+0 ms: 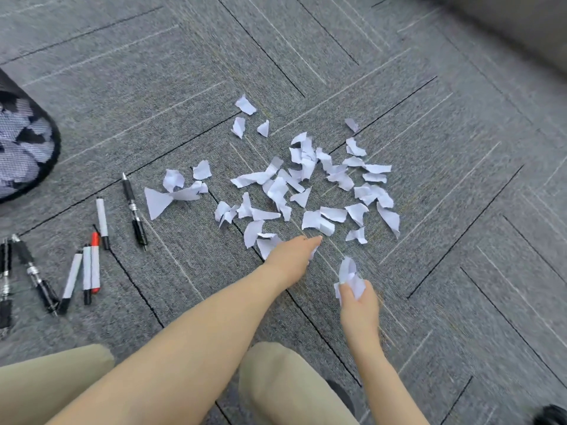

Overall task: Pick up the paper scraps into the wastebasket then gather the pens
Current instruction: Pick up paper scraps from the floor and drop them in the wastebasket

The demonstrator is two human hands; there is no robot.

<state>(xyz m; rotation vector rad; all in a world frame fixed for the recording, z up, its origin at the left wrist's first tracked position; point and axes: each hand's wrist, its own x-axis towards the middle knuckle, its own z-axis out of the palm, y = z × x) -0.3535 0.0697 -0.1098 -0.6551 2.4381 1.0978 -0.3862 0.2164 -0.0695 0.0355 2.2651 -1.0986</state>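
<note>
Several torn white paper scraps (310,185) lie scattered on the grey carpet in the middle of the view. My right hand (359,305) is shut on a small bunch of scraps (349,276), held just above the floor. My left hand (291,256) reaches across to the near edge of the pile, fingers closed around a scrap that peeks out at its fingertips. A black mesh wastebasket (46,167) with scraps inside stands at the left edge. Several pens and markers (89,268) lie on the carpet at the lower left, one black pen (134,210) nearer the scraps.
My knees in khaki trousers (276,381) are at the bottom of the view. A dark shoe (552,415) shows at the bottom right corner. A grey piece of furniture (521,29) fills the top right corner.
</note>
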